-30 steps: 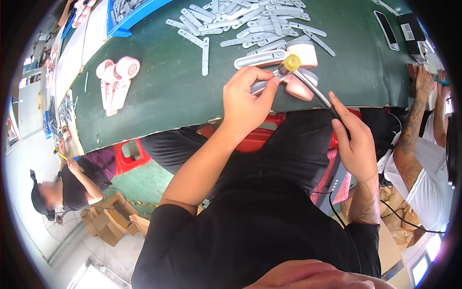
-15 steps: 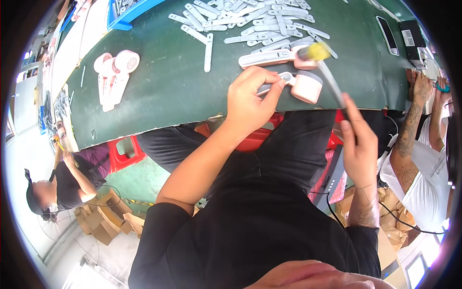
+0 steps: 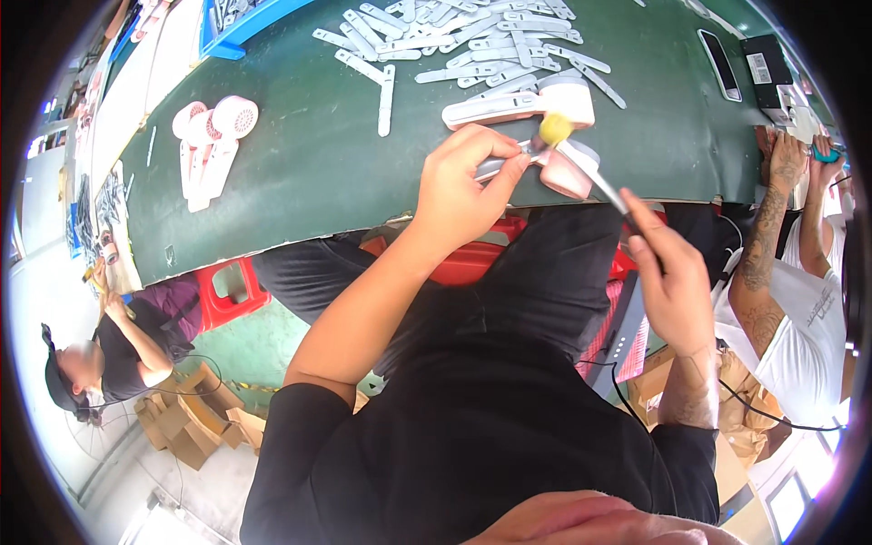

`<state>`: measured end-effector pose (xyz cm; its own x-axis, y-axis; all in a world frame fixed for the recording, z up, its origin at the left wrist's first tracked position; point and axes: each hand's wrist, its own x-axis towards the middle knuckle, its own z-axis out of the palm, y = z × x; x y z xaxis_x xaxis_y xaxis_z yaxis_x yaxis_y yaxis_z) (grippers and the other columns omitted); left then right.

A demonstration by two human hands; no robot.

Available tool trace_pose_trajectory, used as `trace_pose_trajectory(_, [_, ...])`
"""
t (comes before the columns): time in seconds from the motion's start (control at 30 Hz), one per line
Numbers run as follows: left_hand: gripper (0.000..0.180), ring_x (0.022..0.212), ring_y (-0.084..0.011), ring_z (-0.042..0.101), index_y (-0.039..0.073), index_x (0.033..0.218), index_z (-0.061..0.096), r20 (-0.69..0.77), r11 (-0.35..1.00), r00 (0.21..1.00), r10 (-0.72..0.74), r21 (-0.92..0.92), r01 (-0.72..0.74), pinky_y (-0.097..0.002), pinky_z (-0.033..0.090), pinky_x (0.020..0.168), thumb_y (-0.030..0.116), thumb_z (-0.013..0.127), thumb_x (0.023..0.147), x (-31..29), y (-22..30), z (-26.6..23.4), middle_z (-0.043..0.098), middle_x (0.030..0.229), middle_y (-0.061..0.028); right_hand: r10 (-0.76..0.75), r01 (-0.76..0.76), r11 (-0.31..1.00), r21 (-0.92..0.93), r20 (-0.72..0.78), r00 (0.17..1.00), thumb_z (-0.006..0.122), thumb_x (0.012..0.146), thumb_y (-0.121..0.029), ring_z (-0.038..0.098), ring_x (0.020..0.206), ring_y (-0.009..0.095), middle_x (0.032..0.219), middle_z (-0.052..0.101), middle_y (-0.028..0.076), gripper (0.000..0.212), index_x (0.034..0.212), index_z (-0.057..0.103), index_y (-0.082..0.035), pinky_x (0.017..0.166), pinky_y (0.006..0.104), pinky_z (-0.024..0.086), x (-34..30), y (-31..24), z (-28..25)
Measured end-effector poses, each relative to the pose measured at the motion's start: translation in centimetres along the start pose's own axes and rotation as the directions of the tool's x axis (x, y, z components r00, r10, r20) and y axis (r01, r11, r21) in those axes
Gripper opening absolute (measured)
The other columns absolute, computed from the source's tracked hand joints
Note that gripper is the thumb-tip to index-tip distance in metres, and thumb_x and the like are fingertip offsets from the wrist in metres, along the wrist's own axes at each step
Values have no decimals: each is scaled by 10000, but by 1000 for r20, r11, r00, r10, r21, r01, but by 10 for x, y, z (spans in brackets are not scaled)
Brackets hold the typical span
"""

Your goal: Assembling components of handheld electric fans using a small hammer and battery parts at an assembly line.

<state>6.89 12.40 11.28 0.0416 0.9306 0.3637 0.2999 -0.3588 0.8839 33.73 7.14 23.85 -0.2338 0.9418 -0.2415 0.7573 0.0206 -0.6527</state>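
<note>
My right hand [image 3: 672, 277] is closed round the dark grip of a mallet [image 3: 590, 170] with a metal shaft and a yellow-and-dark head. That head is at the handle of a pink hair-dryer-shaped housing [image 3: 567, 176], close to my left fingertips; whether it touches is unclear. My left hand [image 3: 463, 186] pinches the housing's handle, where a grey strip [image 3: 490, 169] shows partly behind the fingers. Just beyond lies a second pink housing [image 3: 570, 98], its handle faced with a grey strip and its round head to the right.
A pile of grey strips [image 3: 481, 45] covers the far middle of the green table [image 3: 300, 173]. Several pink housings [image 3: 213, 150] lie at left, near a blue rack [image 3: 238, 41]. A phone [image 3: 719, 65] and a black box [image 3: 767, 80] are far right. People work on both sides.
The mallet head has come left and down, from over the second housing to the handle beside my left fingers. My left hand keeps its pinch on the handle.
</note>
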Motion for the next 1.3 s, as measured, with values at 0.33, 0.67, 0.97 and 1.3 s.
trace_pose_trajectory(0.33, [123,889,-301,761,21,921,729,-30,998,997,67,-6,-67,-397,587,774,55,842,888,0,-3,7,767,954,-114,-178,181,983,14,-107,978,619,1070,-29,692,842,266,1092,757,187,477,1546,606,-52,880,352,551,8,22,7])
trace_pose_trajectory(0.67, [132,922,-265,763,-4,935,723,20,991,992,127,41,-128,-360,589,823,28,849,909,-3,-8,0,769,984,-136,98,-71,985,159,-169,981,934,849,-152,465,734,64,903,617,-40,827,1588,571,-73,674,231,444,32,24,50])
trace_pose_trajectory(0.97, [126,948,-263,755,19,965,745,229,988,965,131,-105,-110,-365,585,850,63,853,919,6,-14,-10,779,1022,-128,-9,31,985,170,-133,991,956,803,-134,496,726,86,901,677,17,729,1468,663,-65,692,241,485,73,55,45])
trace_pose_trajectory(1.3, [129,959,-280,745,38,939,726,187,987,969,162,-26,-160,-388,581,869,59,850,908,3,-10,-10,777,1023,-109,-132,133,991,-8,-165,977,613,1097,-95,769,989,324,1203,774,210,428,1523,634,-67,895,377,574,3,19,25])
